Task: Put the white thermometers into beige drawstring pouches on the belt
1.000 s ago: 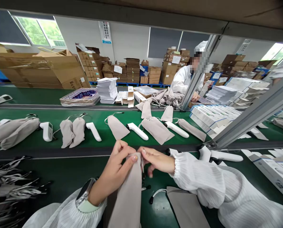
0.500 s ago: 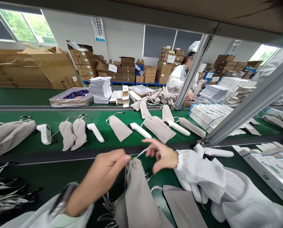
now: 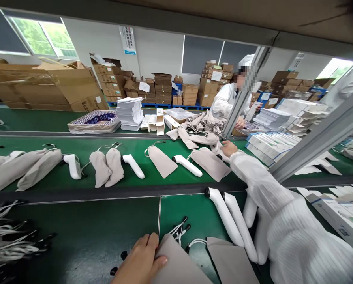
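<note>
Head view: left hand (image 3: 143, 258) touches grey pouch (image 3: 178, 265).

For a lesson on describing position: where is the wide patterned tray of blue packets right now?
In the head view, the patterned tray sits left of centre on the far green surface, just left of the tall white paper stack.

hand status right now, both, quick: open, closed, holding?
Left hand: closed on the edge of a grey pouch.
Right hand: at the far pouches, fingers partly hidden; grip can't be told.
</note>
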The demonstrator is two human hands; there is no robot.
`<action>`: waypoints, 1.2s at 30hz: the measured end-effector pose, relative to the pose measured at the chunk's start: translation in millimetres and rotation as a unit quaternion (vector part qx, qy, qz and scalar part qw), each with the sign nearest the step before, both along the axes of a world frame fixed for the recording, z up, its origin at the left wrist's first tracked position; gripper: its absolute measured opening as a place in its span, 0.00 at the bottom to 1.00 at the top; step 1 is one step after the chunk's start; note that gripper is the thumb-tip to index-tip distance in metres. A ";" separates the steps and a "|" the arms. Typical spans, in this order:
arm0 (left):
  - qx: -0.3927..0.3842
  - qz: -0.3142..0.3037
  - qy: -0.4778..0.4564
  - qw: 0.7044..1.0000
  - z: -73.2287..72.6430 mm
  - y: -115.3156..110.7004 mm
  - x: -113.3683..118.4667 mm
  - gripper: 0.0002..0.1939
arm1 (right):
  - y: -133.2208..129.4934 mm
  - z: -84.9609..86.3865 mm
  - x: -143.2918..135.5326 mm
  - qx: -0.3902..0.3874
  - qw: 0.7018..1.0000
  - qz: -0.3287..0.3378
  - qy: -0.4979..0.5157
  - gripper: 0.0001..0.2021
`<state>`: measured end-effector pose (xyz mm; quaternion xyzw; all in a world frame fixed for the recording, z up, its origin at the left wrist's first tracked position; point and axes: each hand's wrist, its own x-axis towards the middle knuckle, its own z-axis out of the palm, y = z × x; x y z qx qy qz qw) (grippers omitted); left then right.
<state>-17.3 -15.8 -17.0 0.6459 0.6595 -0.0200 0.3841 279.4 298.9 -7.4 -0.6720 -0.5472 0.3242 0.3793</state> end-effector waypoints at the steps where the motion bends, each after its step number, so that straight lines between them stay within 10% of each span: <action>1: -0.023 0.003 -0.017 1.000 3.9 2.5 0.7 0.08 | 0.9 -7.1 12.9 -0.011 0.998 -0.010 -0.059 0.12; 7: -0.071 0.009 -0.058 0.996 28.0 5.9 3.7 0.06 | -12.5 -37.9 56.9 -0.061 0.969 0.002 -0.241 0.15; 14: -0.042 -0.013 -0.031 0.999 24.9 11.4 4.6 0.05 | -27.6 -9.2 53.5 0.048 0.944 -0.010 -0.326 0.22; 20: 0.153 -0.030 0.076 0.985 29.6 56.8 -6.8 0.04 | -74.9 27.5 3.1 0.095 0.995 0.035 -0.013 0.23; 24: 0.166 -0.051 -0.037 0.984 43.9 66.3 -7.2 0.10 | -119.6 49.1 -42.1 0.005 0.937 0.178 0.299 0.29; 31: 0.182 -0.111 -0.144 0.966 67.0 63.7 2.0 0.11 | -151.4 69.8 -100.5 0.076 0.888 0.262 0.371 0.28; 36: 0.244 -0.101 -0.193 0.945 77.3 65.0 9.0 0.11 | -146.3 65.5 -112.1 -0.071 0.841 0.381 0.377 0.20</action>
